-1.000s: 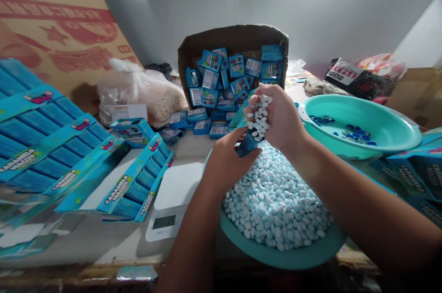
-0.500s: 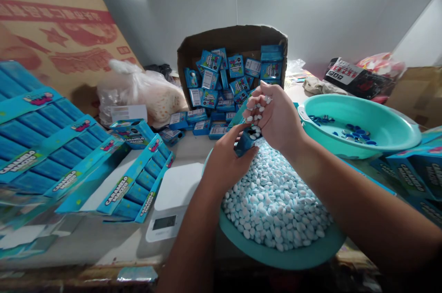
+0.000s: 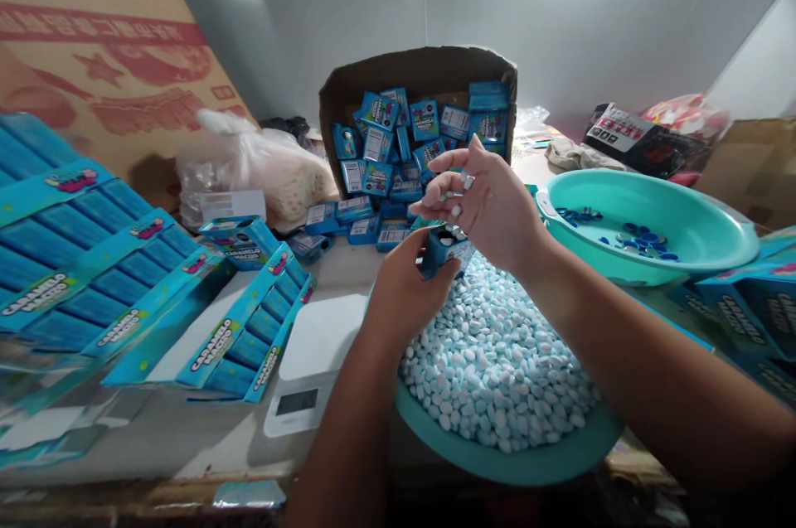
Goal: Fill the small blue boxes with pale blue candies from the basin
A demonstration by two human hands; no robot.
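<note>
Hands meet just above the near basin. Your left hand (image 3: 404, 296) is closed around a small blue box (image 3: 443, 250), with the thumb on the near side and the fingers behind it. It holds the box upright, the open mouth facing up, so the long axis stands almost vertical. Your right hand (image 3: 491, 209) is directly over that mouth and a little to the right. Its palm is turned to the left and its fingers are loosely spread, gripping nothing. A few white candies (image 3: 457, 196) rest against its fingers and palm. So the box lies below and slightly left of the right hand, very near to its heel, and only the left hand has it.

Under both hands is the teal basin (image 3: 510, 466), heaped with pale candy pieces (image 3: 497, 362). A second basin (image 3: 715, 250) with blue caps (image 3: 640, 239) stands to the right. A cardboard carton (image 3: 423, 68) of similar boxes is behind, and a white scale (image 3: 311, 362) is on the left.
</note>
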